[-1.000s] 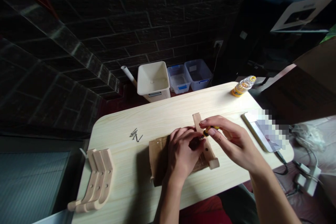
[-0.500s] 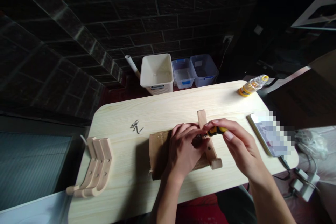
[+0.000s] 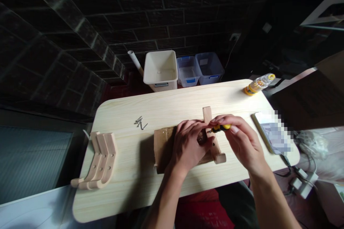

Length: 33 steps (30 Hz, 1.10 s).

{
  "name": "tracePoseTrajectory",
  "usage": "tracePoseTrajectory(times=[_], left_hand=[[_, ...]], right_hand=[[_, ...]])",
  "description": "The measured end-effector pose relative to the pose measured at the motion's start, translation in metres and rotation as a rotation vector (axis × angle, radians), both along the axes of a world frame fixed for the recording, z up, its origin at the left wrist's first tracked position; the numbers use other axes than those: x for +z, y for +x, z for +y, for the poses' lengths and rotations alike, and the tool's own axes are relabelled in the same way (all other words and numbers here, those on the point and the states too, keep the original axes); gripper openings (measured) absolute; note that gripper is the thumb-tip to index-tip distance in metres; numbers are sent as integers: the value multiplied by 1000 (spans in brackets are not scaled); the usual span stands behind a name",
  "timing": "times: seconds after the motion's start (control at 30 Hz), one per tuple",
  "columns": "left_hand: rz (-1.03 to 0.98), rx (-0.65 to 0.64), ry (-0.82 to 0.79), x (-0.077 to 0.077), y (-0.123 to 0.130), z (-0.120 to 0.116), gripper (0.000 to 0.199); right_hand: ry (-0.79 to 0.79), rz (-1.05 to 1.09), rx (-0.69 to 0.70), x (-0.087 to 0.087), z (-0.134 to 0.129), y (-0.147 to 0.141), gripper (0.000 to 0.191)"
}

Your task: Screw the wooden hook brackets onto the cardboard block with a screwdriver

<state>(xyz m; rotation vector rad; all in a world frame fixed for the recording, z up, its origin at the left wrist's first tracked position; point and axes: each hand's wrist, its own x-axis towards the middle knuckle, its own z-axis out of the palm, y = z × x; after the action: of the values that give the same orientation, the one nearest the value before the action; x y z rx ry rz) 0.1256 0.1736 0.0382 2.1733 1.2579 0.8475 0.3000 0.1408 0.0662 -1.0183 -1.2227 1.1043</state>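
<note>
A brown cardboard box (image 3: pixel 164 139) lies on the table, with a pale wooden hook (image 3: pixel 207 113) across its right end. My left hand (image 3: pixel 188 145) is laid over the box, its thumb and forefinger bent round to the hook and steadying it. Between the fingertips of my right hand (image 3: pixel 243 139) is a short yellow-and-black screwdriver (image 3: pixel 221 127). Its tip points left at the upper part of the hook; whether a screw sits there is too small to tell. Lower on the hook a dark hole shows, near its curled end.
Several loose screws (image 3: pixel 140 123) lie left of the box. More wooden hooks (image 3: pixel 100 161) stand together at the table's left edge. A clear bottle-shaped case with a yellow base (image 3: pixel 259 84) and a phone on a cable (image 3: pixel 268 132) are at the right. Plastic bins (image 3: pixel 161 68) stand beyond the table.
The view has shifted slightly, so the table appears a little higher. Both hands keep their places on the hook and the screwdriver; the right hand's grip looks slightly turned.
</note>
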Motion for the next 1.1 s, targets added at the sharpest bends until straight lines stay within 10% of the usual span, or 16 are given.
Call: tracePoseTrajectory(times=[1.1], left_hand=[[-42,-29,-9,0,-3,1,19]], right_hand=[[60,-116,3,14,11,1,24]])
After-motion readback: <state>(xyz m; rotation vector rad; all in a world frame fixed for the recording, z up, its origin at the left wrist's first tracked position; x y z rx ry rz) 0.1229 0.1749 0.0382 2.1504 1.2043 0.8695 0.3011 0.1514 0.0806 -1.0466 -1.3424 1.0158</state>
